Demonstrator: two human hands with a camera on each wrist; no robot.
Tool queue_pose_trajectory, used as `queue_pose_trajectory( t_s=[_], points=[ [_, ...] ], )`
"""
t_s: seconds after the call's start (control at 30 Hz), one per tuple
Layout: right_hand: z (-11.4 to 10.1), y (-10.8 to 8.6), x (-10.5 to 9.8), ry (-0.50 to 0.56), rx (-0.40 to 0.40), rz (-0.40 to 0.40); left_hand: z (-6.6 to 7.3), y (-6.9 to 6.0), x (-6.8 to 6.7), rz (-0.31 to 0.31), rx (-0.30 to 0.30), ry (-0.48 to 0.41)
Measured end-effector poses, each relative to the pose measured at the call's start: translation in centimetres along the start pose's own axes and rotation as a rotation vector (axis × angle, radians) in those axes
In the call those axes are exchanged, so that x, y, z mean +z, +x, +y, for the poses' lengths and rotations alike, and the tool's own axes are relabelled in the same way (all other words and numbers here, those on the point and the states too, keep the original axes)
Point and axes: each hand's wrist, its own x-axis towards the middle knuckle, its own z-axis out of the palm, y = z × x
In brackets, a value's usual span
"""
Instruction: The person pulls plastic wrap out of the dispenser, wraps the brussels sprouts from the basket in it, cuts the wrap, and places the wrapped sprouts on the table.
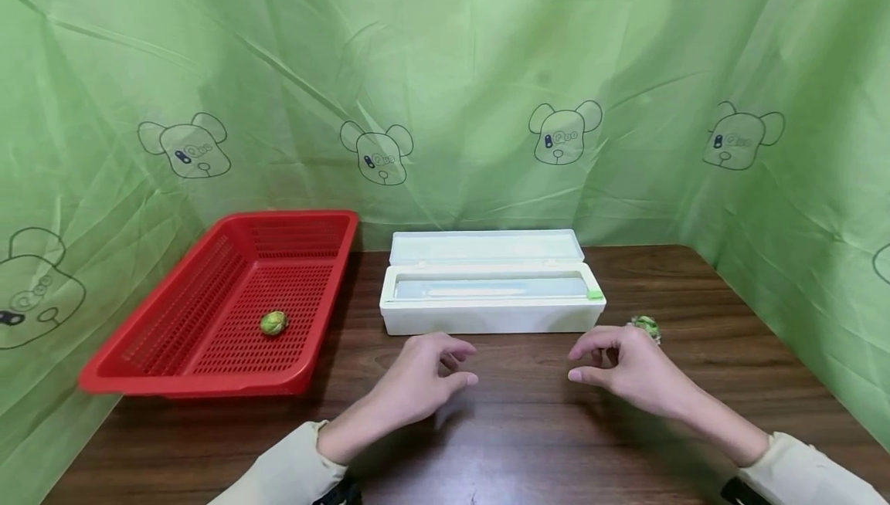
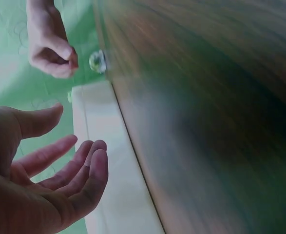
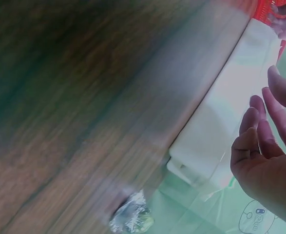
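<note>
My left hand (image 1: 422, 380) hovers above the table in front of a long white cling film box (image 1: 494, 321), fingers loosely bent and holding nothing. On the other side, my right hand (image 1: 640, 372) is also raised with relaxed, slightly curled fingers and nothing in its grasp. The box's lid (image 1: 487, 247) is tipped back, and shiny clear film lies inside. Just beyond the right hand sits a small green sprout wrapped in clear film (image 1: 647, 326); the right wrist view shows the crinkled wrapping (image 3: 132, 214). A bare green sprout (image 1: 274, 323) lies in the red basket.
The red perforated basket (image 1: 295, 381) stands on the left of the dark wooden table (image 1: 528, 443). A small green tab (image 1: 594, 295) is on the box's right end. Green cloth (image 1: 473, 65) with bear-head drawings encloses the table's back and sides.
</note>
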Motion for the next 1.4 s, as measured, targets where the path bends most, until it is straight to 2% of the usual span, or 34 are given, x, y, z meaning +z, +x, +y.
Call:
queue_pose_trajectory(
  t_s=[0.17,0.3,0.53,0.7,0.9,1.13,1.4],
  points=[
    [-0.3,0.6,-0.2,-0.039,-0.002,0.012,-1.0,-0.5,-1.4,0.072,0.022,0.049],
    [-0.5,1.3,-0.7,-0.075,-0.015,0.039,-1.5,-0.4,-2.6,0.162,0.022,0.071],
    [-0.4,2.8,-1.6,-0.134,-0.076,0.112,-2.6,1.0,-4.5,0.406,0.084,0.152],
    [0.2,3.9,-2.3,-0.202,-0.097,0.150,-3.4,1.9,-4.8,0.491,0.045,0.186],
    [1.3,5.3,-3.1,-0.281,-0.086,0.109,-4.0,2.9,-4.4,0.504,-0.022,0.243],
    [2.2,6.2,-3.3,-0.332,-0.085,0.052,-4.2,3.7,-4.0,0.452,-0.124,0.279],
    [2.3,6.6,-3.3,-0.356,-0.076,0.024,-4.2,3.9,-4.1,0.424,-0.170,0.287]
  ],
)
